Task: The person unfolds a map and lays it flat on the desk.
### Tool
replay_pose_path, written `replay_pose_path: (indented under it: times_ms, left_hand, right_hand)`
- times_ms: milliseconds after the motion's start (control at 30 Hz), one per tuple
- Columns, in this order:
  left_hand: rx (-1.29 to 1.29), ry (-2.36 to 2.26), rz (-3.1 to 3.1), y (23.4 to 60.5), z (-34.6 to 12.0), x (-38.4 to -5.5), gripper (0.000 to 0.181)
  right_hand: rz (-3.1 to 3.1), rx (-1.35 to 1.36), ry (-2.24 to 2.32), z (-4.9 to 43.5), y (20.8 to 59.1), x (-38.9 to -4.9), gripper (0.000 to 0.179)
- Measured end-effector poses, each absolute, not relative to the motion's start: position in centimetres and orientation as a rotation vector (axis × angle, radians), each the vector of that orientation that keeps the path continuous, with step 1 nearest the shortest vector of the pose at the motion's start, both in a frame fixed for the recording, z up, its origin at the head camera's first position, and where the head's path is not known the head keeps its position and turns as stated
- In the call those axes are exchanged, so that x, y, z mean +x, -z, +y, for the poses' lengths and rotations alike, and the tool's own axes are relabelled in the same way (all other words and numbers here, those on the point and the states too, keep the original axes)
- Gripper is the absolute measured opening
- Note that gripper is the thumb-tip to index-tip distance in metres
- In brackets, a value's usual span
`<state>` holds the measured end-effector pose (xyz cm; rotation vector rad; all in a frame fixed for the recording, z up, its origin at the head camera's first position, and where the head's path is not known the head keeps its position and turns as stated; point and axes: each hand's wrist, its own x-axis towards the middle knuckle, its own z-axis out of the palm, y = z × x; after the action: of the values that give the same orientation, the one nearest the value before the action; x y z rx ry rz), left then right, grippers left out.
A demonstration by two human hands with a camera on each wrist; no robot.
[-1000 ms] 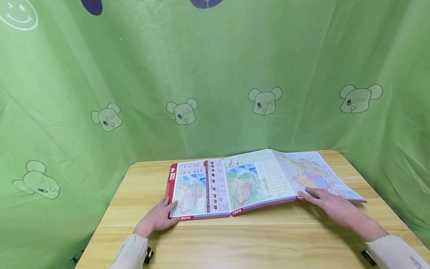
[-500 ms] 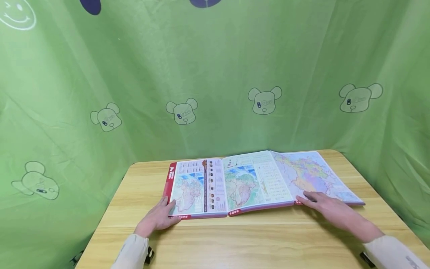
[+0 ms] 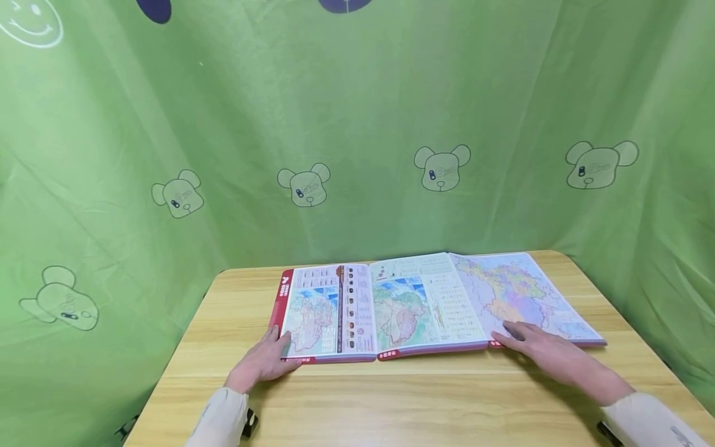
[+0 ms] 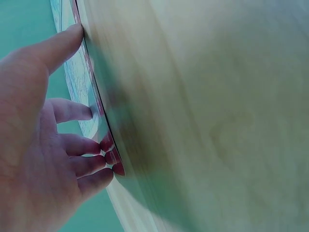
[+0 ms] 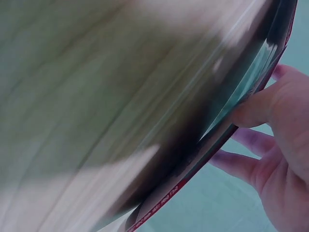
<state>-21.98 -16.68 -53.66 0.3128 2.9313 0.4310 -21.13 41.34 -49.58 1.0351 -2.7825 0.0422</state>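
Note:
A three-panel fold-out map (image 3: 399, 313) lies spread along the back of the wooden table. My left hand (image 3: 262, 360) rests at the near left corner of its left panel; in the left wrist view the thumb touches the near edge and the other fingers (image 4: 81, 145) touch the page and its red border. At the near edge of the right panel (image 3: 519, 292), my right hand (image 3: 550, 357) pinches the sheet. The right wrist view shows the thumb (image 5: 253, 108) on one side of that edge and fingers on the other. The crease between middle and right panels stands slightly raised.
The wooden table (image 3: 408, 403) has rounded far corners. Green cloth (image 3: 357, 112) with bear-head outlines hangs behind and at both sides, close to the table's far edge.
The right and middle panels have sunk a little, and the fold looks flatter. My right hand has shifted slightly left and down with the edge; my left hand stays at its corner.

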Motion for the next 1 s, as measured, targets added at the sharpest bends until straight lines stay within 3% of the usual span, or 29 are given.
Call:
replay_pose_path:
  times_ms: [1000]
  left_hand:
    - [0.282,-0.441,2.923,52.4,-16.0,-22.5,0.088]
  right_hand:
    - [-2.860,1.142,-0.034,41.9,49.1,-22.4,0.064]
